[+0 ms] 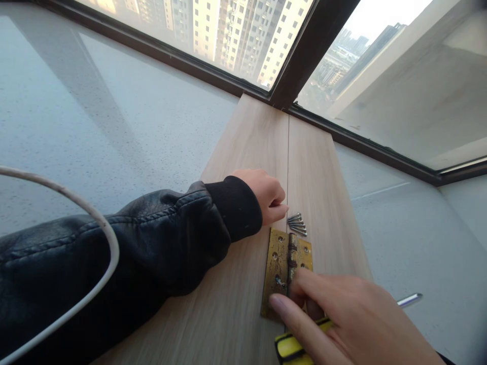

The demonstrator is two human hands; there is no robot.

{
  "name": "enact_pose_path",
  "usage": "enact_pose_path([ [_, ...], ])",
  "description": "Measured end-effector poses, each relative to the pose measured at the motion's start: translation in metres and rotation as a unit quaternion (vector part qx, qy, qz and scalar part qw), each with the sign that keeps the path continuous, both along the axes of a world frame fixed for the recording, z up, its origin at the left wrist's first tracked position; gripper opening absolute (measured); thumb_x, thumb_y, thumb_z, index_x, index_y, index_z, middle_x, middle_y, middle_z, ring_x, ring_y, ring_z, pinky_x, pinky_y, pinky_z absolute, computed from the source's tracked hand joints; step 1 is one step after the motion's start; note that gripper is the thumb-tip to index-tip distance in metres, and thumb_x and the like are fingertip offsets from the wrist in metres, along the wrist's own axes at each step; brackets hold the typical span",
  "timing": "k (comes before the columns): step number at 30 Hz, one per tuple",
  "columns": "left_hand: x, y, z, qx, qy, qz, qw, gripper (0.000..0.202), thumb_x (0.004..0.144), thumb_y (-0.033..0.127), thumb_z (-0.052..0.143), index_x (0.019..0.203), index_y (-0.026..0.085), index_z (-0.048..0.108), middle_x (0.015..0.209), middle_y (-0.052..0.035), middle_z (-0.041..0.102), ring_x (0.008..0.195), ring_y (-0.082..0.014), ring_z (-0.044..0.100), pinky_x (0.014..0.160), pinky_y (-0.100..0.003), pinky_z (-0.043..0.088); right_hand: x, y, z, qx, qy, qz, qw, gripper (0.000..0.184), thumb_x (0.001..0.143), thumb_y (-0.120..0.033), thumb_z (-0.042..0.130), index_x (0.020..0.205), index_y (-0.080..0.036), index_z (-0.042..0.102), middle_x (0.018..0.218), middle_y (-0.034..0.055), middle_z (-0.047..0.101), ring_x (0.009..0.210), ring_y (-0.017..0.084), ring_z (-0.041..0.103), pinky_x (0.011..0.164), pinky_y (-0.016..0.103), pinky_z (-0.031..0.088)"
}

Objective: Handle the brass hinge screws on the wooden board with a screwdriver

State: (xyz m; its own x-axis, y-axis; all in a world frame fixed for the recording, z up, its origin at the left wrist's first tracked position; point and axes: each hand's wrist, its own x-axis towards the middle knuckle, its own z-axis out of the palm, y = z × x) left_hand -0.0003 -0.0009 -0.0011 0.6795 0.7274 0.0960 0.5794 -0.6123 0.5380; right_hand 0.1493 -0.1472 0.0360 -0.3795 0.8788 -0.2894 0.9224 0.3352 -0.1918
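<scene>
Head view: left hand (pixel 262 195) curled closed just beside the fanned screws (pixel 297 224) (can't tell if it pinches one). Right hand (pixel 355 314) grips the yellow-black screwdriver (pixel 291 349), thumb at the brass hinge (pixel 274 266), which lies open across the wooden board's (pixel 224 304) seam, near the screws.

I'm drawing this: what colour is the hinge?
The hinge is brassy yellow with dark stains, in the head view.

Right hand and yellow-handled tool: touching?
Touching. The head view shows the right hand curled around the yellow-handled tool, its metal shaft sticking out.
</scene>
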Motion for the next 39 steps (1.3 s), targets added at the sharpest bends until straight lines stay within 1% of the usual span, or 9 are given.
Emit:
enact_pose_path([
  [5, -0.002, 0.002, 0.001, -0.007, -0.008, -0.027, 1.000, 0.032, 0.074, 0.036, 0.051, 0.048, 0.016, 0.049, 0.047, 0.0010, 0.039, 0.046, -0.0099, 0.028, 0.045, -0.026, 0.020, -0.008, 0.003, -0.013, 0.025, -0.048, -0.003, 0.999, 0.030, 0.098, -0.029, 0.027, 0.077, -0.024, 0.048, 0.067, -0.0012, 0.050, 0.051, 0.022, 0.050, 0.046, 0.029, 0.020],
  [13, -0.003, 0.003, 0.003, -0.011, 0.006, -0.029, 0.999, 0.032, 0.074, 0.036, 0.050, 0.049, 0.017, 0.048, 0.048, 0.0009, 0.040, 0.047, -0.0109, 0.029, 0.047, -0.026, 0.021, -0.006, 0.003, -0.004, 0.064, -0.062, 0.047, 0.995, 0.024, 0.093, -0.025, 0.027, 0.076, -0.024, 0.044, 0.068, -0.0010, 0.047, 0.047, 0.021, 0.047, 0.046, 0.029, 0.009],
  [19, -0.003, 0.003, 0.003, -0.009, 0.012, -0.033, 0.999, 0.031, 0.074, 0.038, 0.048, 0.050, 0.018, 0.049, 0.049, 0.0005, 0.043, 0.048, -0.0116, 0.031, 0.047, -0.026, 0.021, -0.010, 0.013, 0.004, 0.066, -0.063, 0.078, 0.993, 0.024, 0.085, -0.022, 0.029, 0.068, -0.023, 0.045, 0.062, 0.0004, 0.045, 0.040, 0.021, 0.044, 0.044, 0.029, 0.005],
  [23, -0.003, 0.002, 0.002, -0.008, 0.007, -0.029, 1.000, 0.031, 0.074, 0.037, 0.049, 0.051, 0.018, 0.052, 0.049, -0.0001, 0.043, 0.047, -0.0116, 0.033, 0.046, -0.026, 0.021, -0.015, 0.021, 0.011, 0.039, -0.067, 0.080, 0.994, 0.007, 0.071, -0.018, 0.049, 0.066, -0.022, 0.048, 0.060, -0.0012, 0.046, 0.042, 0.021, 0.047, 0.044, 0.027, 0.005],
  [25, -0.004, 0.002, 0.002, -0.006, 0.004, -0.029, 1.000, 0.031, 0.074, 0.037, 0.049, 0.051, 0.017, 0.053, 0.049, -0.0002, 0.043, 0.047, -0.0114, 0.034, 0.046, -0.026, 0.021, -0.016, 0.024, 0.012, 0.032, -0.059, 0.069, 0.995, 0.010, 0.069, -0.016, 0.055, 0.065, -0.022, 0.049, 0.060, -0.0022, 0.047, 0.043, 0.022, 0.048, 0.044, 0.025, 0.005],
  [27, -0.004, 0.002, 0.002, -0.006, 0.005, -0.029, 1.000, 0.031, 0.074, 0.037, 0.049, 0.051, 0.017, 0.053, 0.049, -0.0002, 0.044, 0.047, -0.0113, 0.034, 0.046, -0.026, 0.021, -0.015, 0.026, 0.011, 0.034, -0.047, 0.052, 0.997, 0.015, 0.075, -0.019, 0.059, 0.064, -0.022, 0.049, 0.059, -0.0021, 0.048, 0.043, 0.022, 0.048, 0.045, 0.025, 0.007],
  [31, -0.004, 0.003, 0.002, -0.009, 0.008, -0.034, 0.999, 0.031, 0.074, 0.038, 0.048, 0.051, 0.018, 0.052, 0.049, 0.0003, 0.044, 0.047, -0.0113, 0.032, 0.046, -0.026, 0.022, -0.015, 0.026, 0.009, 0.015, -0.075, 0.053, 0.996, 0.022, 0.084, -0.020, 0.055, 0.062, -0.022, 0.052, 0.057, -0.0008, 0.048, 0.044, 0.023, 0.050, 0.044, 0.025, 0.010],
  [36, -0.003, 0.003, 0.003, -0.009, 0.009, -0.031, 0.999, 0.031, 0.074, 0.038, 0.049, 0.051, 0.018, 0.052, 0.049, 0.0000, 0.045, 0.047, -0.0118, 0.034, 0.046, -0.027, 0.022, -0.015, 0.023, 0.010, 0.005, -0.087, 0.073, 0.993, 0.013, 0.071, -0.012, 0.055, 0.065, -0.021, 0.047, 0.059, -0.0013, 0.046, 0.044, 0.023, 0.048, 0.045, 0.025, 0.009],
  [39, -0.003, 0.003, 0.003, -0.009, 0.013, -0.030, 0.999, 0.031, 0.074, 0.038, 0.048, 0.051, 0.018, 0.052, 0.050, -0.0001, 0.046, 0.049, -0.0124, 0.036, 0.047, -0.026, 0.023, -0.014, 0.022, 0.011, 0.036, -0.069, 0.070, 0.994, 0.011, 0.073, -0.015, 0.048, 0.066, -0.021, 0.042, 0.058, 0.0000, 0.043, 0.041, 0.023, 0.046, 0.043, 0.026, 0.008],
])
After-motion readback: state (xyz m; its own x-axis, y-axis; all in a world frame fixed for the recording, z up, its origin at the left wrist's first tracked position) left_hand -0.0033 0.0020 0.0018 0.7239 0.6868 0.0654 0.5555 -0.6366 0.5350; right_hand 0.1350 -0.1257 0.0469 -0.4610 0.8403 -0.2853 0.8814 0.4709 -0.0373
